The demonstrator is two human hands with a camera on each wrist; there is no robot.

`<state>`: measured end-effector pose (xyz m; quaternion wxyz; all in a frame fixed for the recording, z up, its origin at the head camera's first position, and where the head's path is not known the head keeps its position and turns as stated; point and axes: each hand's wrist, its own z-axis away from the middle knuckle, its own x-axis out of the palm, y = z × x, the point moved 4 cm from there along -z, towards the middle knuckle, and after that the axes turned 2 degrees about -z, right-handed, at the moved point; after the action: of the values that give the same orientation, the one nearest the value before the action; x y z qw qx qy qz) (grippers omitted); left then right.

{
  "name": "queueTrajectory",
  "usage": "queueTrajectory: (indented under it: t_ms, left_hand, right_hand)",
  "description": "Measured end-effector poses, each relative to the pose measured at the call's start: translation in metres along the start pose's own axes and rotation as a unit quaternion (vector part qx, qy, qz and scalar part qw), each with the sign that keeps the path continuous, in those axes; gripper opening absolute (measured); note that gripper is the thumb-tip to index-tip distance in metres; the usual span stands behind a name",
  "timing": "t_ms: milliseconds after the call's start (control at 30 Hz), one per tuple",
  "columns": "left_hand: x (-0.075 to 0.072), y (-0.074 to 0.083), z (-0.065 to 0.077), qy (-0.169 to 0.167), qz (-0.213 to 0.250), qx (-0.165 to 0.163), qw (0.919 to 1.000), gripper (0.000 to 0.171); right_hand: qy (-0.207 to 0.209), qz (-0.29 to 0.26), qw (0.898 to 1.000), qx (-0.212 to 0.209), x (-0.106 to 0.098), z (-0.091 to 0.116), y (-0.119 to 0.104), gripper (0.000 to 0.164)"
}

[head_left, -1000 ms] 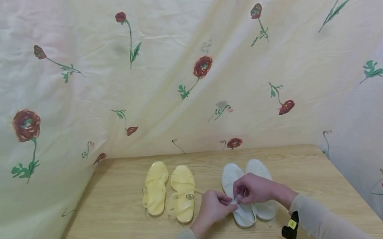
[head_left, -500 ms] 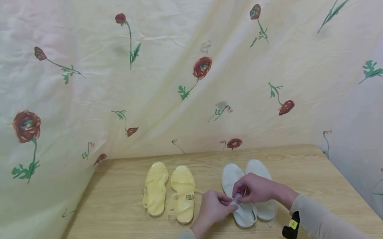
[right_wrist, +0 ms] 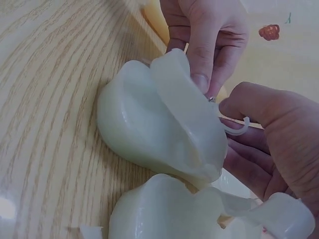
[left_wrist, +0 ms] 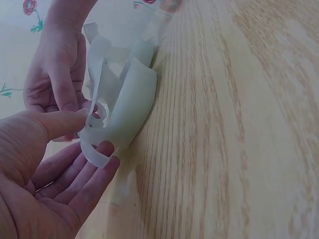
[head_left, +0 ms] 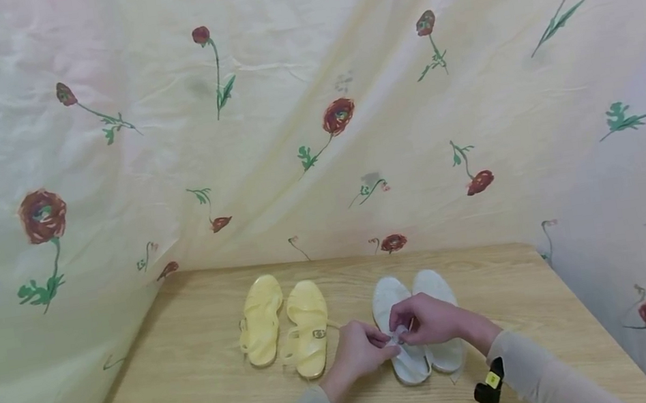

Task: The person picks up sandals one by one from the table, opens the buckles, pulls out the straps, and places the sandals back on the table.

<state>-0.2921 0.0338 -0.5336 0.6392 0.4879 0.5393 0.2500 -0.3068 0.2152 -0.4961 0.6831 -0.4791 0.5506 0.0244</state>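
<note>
A pair of whitish translucent jelly sandals lies on the table, toes pointing away. My left hand [head_left: 357, 348] and right hand [head_left: 429, 317] meet over the left white sandal [head_left: 387, 294]. In the right wrist view, my left thumb and fingers pinch its ankle strap [right_wrist: 192, 117] beside a small metal buckle [right_wrist: 212, 99]. My right hand's thumb and index finger pinch at the strap beside that buckle, and a thin curled strap end [right_wrist: 239, 130] sticks out there. The right white sandal [head_left: 434, 286] lies alongside, partly under my right hand, its strap standing loose.
A pair of yellow jelly sandals, one on the left [head_left: 262, 320] and one on the right [head_left: 308, 327], lies left of my hands. The wooden table [head_left: 188, 386] ends at a flowered cloth [head_left: 264, 134] behind and at both sides.
Both hands stay at the strap of the left white sandal, with only small finger movement. The head view has shifted slightly.
</note>
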Motion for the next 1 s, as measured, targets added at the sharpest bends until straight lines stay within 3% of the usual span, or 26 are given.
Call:
queueTrajectory:
  t_ms: [567,1000]
  left_hand:
    - [0.000,0.001,0.008,0.005,0.004,0.008,1.0000,0.019]
    - [0.002,-0.002,0.011,0.009,0.005,0.014,0.9998,0.017]
  right_hand:
    - [-0.017,0.011,1.000,0.019,0.005,0.002,-0.003,0.013]
    - [-0.011,0.009,1.000,0.005,0.007,0.004,-0.007,0.013]
